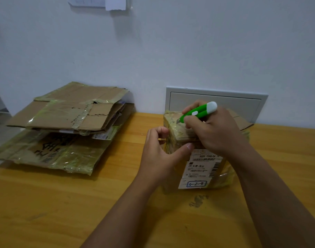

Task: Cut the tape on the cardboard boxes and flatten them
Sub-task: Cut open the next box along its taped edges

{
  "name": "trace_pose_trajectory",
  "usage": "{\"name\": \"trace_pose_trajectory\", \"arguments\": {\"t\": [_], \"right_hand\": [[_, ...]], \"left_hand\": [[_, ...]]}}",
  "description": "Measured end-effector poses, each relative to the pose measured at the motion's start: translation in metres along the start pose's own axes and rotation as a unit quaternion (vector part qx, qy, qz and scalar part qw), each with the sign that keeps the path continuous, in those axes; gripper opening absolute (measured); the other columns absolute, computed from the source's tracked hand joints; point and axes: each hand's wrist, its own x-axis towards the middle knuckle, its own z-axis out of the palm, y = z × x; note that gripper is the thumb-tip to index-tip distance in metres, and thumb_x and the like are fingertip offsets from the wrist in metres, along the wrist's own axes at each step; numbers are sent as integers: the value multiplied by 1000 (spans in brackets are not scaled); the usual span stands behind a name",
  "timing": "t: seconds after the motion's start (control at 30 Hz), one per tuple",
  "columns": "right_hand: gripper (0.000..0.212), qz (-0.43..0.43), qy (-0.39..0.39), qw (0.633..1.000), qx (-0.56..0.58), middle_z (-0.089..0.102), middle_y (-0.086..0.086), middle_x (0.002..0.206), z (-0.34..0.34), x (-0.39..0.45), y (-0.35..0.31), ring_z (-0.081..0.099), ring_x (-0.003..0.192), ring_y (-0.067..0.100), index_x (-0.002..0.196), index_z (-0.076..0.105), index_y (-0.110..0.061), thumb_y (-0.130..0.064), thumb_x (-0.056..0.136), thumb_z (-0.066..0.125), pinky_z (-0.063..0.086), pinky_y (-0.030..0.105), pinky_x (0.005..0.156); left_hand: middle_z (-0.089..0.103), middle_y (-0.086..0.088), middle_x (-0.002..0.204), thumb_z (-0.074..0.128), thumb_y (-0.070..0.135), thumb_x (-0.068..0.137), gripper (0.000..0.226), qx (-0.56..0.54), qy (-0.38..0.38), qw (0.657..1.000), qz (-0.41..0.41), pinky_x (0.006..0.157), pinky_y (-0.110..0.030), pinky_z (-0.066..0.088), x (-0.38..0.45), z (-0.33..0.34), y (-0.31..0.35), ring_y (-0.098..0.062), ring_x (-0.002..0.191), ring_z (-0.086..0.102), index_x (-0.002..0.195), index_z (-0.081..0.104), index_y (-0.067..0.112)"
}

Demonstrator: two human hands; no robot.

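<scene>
One taped box [198, 158] on counter [63, 203], flat pile [63, 126] left. Right grip [214, 129] wraps green cutter [198, 111], blade at box top; left grip [160, 153] pinches box corner.

Wall: plain white [189, 42], matt, runs along the worktop's far edge.
Wall papers: white sheets [106, 2] fixed high up, cut by the top of the view.
Wall panel: grey framed rectangular panel [239, 102], set low, its lower part hidden behind the worktop's far edge.
Worktop: yellow-orange wood [54, 212], visible grain, dark smudge [198, 200] near the middle.
Light: soft, dim, even.
</scene>
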Motion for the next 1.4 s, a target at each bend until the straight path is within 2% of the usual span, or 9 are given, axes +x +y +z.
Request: {"name": "trace_pose_trajectory", "arguments": {"t": [0.17,0.3,0.47,0.7,0.97,1.07,1.2,1.3,1.4], "right_hand": [[13,-1,16,1000,23,69,8,70,1,-1,-2,59,59,18,74,65,-21,-26,75,53,44,31,49],[15,-5,35,999,12,69,4,71,3,0,1,61,60,18,75,64,-27,-16,86,62,48,34,53],[13,5,27,999,38,67,5,63,-1,-1,-3,59,56,18,70,64,-21,-24,76,53,44,30,48],[15,-3,14,1000,-1,70,7,74,2,0,0,60,60,19,72,63,-29,-21,84,62,47,32,51],[12,40,63,986,149,63,1,59,-7,0,-2,53,50,13,77,66,-18,-14,83,56,42,29,47],[14,43,74,975,207,62,4,62,-17,-1,-8,51,52,19,85,64,-12,-2,89,55,39,27,46],[9,-30,28,979,201,67,10,70,-28,-6,-15,60,59,23,88,67,-13,-10,82,60,49,37,54],[14,-38,-45,983,176,69,13,83,-26,-8,-10,64,76,34,88,70,-17,-10,81,60,54,50,64],[19,-32,-53,986,158,71,3,87,-23,-7,-2,65,81,28,85,71,-21,-9,78,57,53,49,68]], "left_hand": [[58,9,111,74,68,54,71,-3,6,1000,-7,87,-31,52,0,0,2,-10,108,55,107,50,27],[59,9,111,76,66,55,72,-11,1,1000,-11,89,-39,53,1,0,2,-12,109,56,108,49,27],[59,11,112,76,68,52,78,-16,3,1000,-19,87,-30,53,1,-2,3,-8,109,56,113,50,26],[58,8,116,82,61,54,85,-22,-2,999,-24,88,-28,53,0,-2,6,-8,112,55,123,50,23],[57,8,114,81,63,51,82,-23,0,1000,-6,84,-24,53,0,-4,10,-8,111,56,118,52,24],[55,4,117,86,57,54,77,-4,-11,999,44,88,-21,51,0,-9,13,-7,111,56,114,49,25],[49,-1,117,88,42,62,70,49,-7,985,167,86,-19,48,0,-12,18,-15,108,54,113,46,20],[49,-2,119,82,46,64,70,57,-6,980,189,86,-23,50,-1,-11,18,-17,109,54,117,46,18],[50,0,119,81,47,65,71,80,-7,978,192,85,-24,49,0,-12,14,-15,109,53,119,47,16]]}}
